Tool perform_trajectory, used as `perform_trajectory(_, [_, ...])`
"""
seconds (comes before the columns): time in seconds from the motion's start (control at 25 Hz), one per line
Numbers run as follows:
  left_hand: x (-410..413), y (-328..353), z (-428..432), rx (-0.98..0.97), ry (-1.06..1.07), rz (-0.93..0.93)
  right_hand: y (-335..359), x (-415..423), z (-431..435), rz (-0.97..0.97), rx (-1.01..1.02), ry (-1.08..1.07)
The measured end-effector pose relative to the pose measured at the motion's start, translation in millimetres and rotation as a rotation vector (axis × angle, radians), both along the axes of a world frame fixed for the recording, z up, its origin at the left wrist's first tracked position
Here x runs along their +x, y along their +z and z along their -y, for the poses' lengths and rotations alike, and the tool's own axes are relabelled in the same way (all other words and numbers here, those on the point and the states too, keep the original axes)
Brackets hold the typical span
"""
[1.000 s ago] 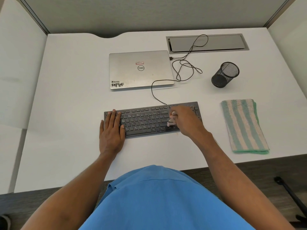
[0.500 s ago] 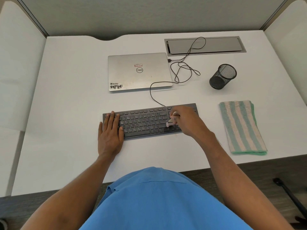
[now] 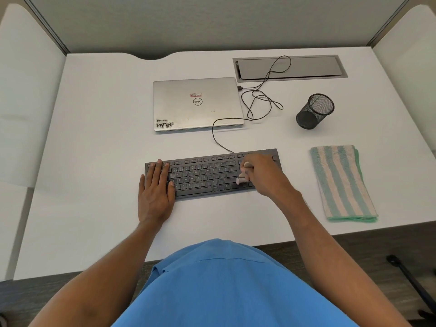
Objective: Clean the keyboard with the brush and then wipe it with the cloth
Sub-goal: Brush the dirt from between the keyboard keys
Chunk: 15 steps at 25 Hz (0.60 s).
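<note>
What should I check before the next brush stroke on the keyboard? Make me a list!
1. The brush is gripped in the right hand: ok.
2. The left hand lies flat on the left end of the keyboard, steadying it: ok.
3. Brush tip touches the keyboard: cannot tell, blurred.
4. The cable is clear of the brush: ok.
5. The striped cloth lies folded on the desk, right of the keyboard, ready for wiping: ok.

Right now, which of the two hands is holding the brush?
The right hand: its fingers grip the brush over the right side of the keyboard. The left hand lies flat on the keyboard's left end, holding nothing.
</note>
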State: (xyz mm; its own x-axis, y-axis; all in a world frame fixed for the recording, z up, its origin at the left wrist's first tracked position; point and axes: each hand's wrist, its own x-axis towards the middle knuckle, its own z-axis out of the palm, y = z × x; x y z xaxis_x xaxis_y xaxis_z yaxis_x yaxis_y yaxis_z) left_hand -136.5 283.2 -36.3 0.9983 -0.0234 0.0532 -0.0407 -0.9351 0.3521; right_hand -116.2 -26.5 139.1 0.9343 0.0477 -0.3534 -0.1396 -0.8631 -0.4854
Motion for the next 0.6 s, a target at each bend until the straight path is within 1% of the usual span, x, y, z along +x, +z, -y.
perform_trajectory(0.12, [0, 0, 0, 0.003, 0.000, 0.002, -3, -2, 6, -0.008, -0.050, 0.025])
perform_trajectory(0.16, [0, 0, 0, 0.003, -0.001, 0.002, -2, -3, 9, 0.006, -0.044, 0.001])
perform_trajectory(0.28, [0, 0, 0, -0.003, -0.004, 0.004, 0, -4, 13, -0.001, 0.006, -0.101])
perform_trajectory(0.44, [0, -1, -1, 0.003, -0.004, 0.007, 5, -7, 2, -0.048, 0.124, -0.091])
perform_trajectory(0.6, [1, -2, -1, 0.007, -0.006, 0.005, 3, -3, 4, -0.063, 0.152, -0.112])
